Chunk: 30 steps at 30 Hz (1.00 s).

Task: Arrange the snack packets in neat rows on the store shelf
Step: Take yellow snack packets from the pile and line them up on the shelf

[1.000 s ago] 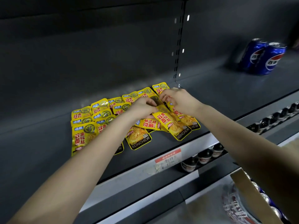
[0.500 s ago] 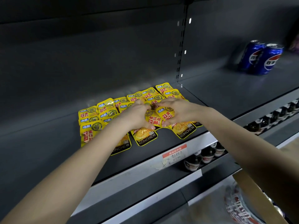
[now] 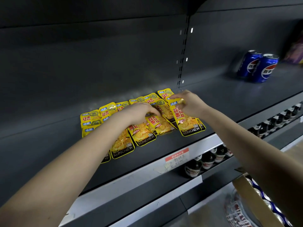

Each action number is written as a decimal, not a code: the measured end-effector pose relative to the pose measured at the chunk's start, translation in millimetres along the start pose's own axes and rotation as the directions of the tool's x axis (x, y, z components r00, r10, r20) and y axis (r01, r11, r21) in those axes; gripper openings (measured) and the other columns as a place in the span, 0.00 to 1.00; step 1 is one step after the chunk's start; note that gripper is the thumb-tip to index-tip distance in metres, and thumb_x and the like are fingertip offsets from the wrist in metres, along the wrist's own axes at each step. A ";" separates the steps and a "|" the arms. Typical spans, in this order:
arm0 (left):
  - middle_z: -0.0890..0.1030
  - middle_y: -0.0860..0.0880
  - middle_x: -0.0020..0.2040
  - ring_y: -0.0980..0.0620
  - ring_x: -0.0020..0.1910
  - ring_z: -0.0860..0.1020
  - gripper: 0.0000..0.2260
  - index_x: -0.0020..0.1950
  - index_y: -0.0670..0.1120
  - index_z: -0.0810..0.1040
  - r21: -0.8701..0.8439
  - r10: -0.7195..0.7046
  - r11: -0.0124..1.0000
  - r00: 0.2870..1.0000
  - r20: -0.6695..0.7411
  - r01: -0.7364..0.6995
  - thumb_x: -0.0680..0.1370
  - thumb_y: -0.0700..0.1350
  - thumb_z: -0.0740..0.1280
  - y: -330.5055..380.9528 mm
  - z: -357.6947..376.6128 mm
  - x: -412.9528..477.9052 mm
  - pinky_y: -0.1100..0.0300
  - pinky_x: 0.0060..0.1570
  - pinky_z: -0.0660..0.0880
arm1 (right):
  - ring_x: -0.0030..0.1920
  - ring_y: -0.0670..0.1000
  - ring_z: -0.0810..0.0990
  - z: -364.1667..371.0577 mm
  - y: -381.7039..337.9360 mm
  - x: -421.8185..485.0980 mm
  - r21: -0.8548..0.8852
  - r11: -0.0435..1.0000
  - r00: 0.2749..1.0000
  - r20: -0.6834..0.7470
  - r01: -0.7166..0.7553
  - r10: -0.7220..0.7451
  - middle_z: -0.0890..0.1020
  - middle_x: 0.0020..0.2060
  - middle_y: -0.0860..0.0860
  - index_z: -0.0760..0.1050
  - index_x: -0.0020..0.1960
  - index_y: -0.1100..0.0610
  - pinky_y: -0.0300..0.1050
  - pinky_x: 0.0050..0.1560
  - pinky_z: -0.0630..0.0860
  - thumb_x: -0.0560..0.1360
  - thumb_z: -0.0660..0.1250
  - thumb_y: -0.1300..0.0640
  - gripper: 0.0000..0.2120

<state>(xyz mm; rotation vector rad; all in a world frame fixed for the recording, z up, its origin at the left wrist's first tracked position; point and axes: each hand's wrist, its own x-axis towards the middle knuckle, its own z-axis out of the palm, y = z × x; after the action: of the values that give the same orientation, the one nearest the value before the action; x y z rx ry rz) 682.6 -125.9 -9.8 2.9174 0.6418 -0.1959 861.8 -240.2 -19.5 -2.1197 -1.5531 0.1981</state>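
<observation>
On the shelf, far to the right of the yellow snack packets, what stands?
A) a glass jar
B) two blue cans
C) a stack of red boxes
B: two blue cans stand upright, side by side, on the shelf, well apart from the yellow snack packets.

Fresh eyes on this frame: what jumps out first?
Bright yellow snack packets overlap in rows mid-frame on the dark shelf. The left hand rests on them; the right hand pinches the front right packet by its top. Two blue cans stand far right on the shelf.

Hidden from you
Your left forearm (image 3: 98, 141) covers the front-left snack packets (image 3: 90, 117); the purple bag (image 3: 295, 51) is cropped and blurred.
</observation>
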 end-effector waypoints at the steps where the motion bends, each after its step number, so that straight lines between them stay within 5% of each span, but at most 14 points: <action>1: 0.71 0.54 0.66 0.49 0.67 0.68 0.27 0.64 0.64 0.71 -0.009 0.002 1.000 1.000 -0.008 -0.003 0.73 0.36 0.67 0.2 0.8 -1.0 0.49 0.61 0.71 | 0.63 0.55 0.72 2.3 0.8 0.8 -0.008 1.000 1.000 0.020 -0.015 0.015 0.71 0.64 0.56 0.74 0.65 0.51 0.39 0.54 0.67 0.76 0.62 0.64 0.19; 8: 0.69 0.55 0.70 0.51 0.69 0.66 0.29 0.67 0.57 0.71 -0.129 -0.001 0.992 1.000 -0.017 -0.001 0.71 0.31 0.58 7.2 6.3 -13.9 0.54 0.65 0.68 | 0.67 0.54 0.67 25.6 -11.8 3.4 0.016 0.999 0.995 0.101 0.027 -0.029 0.70 0.65 0.55 0.73 0.65 0.50 0.42 0.63 0.65 0.76 0.61 0.65 0.20; 12: 0.58 0.50 0.77 0.52 0.75 0.56 0.30 0.76 0.48 0.58 -0.111 -0.008 0.994 1.000 0.027 0.011 0.76 0.52 0.65 17.2 11.8 -24.9 0.60 0.72 0.56 | 0.66 0.54 0.68 38.6 -14.7 3.8 -0.024 0.997 0.992 0.100 0.079 -0.076 0.70 0.63 0.56 0.73 0.65 0.52 0.36 0.61 0.61 0.75 0.59 0.68 0.22; 15: 0.47 0.46 0.78 0.50 0.77 0.46 0.40 0.77 0.46 0.48 0.014 -0.042 0.999 0.994 0.099 0.040 0.74 0.63 0.62 20.9 25.4 -28.2 0.52 0.75 0.46 | 0.66 0.54 0.68 47.1 -10.3 4.3 -0.028 0.995 0.990 0.103 0.095 -0.091 0.70 0.63 0.56 0.72 0.65 0.52 0.30 0.57 0.57 0.73 0.58 0.70 0.24; 23: 0.41 0.46 0.78 0.50 0.77 0.40 0.42 0.77 0.43 0.41 -0.062 -0.097 0.993 0.992 0.079 0.102 0.75 0.62 0.61 28.7 35.2 -21.6 0.52 0.75 0.41 | 0.64 0.53 0.71 48.8 -12.5 -2.1 -0.003 0.990 0.990 0.004 0.138 -0.138 0.72 0.62 0.55 0.74 0.63 0.56 0.27 0.58 0.57 0.72 0.58 0.73 0.23; 30: 0.47 0.46 0.78 0.48 0.77 0.45 0.36 0.78 0.44 0.46 -0.137 -0.122 0.985 0.988 -0.096 0.108 0.78 0.61 0.56 15.1 34.0 -40.1 0.52 0.74 0.43 | 0.62 0.55 0.73 49.2 -50.7 1.4 0.031 0.981 0.974 -0.124 0.193 -0.188 0.76 0.58 0.57 0.76 0.59 0.58 0.27 0.56 0.59 0.71 0.58 0.73 0.21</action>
<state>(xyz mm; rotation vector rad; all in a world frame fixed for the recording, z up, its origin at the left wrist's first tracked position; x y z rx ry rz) 649.8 -161.6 -35.1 2.7804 0.8081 -0.0135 799.5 -212.5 -37.8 -1.8997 -1.6526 0.0358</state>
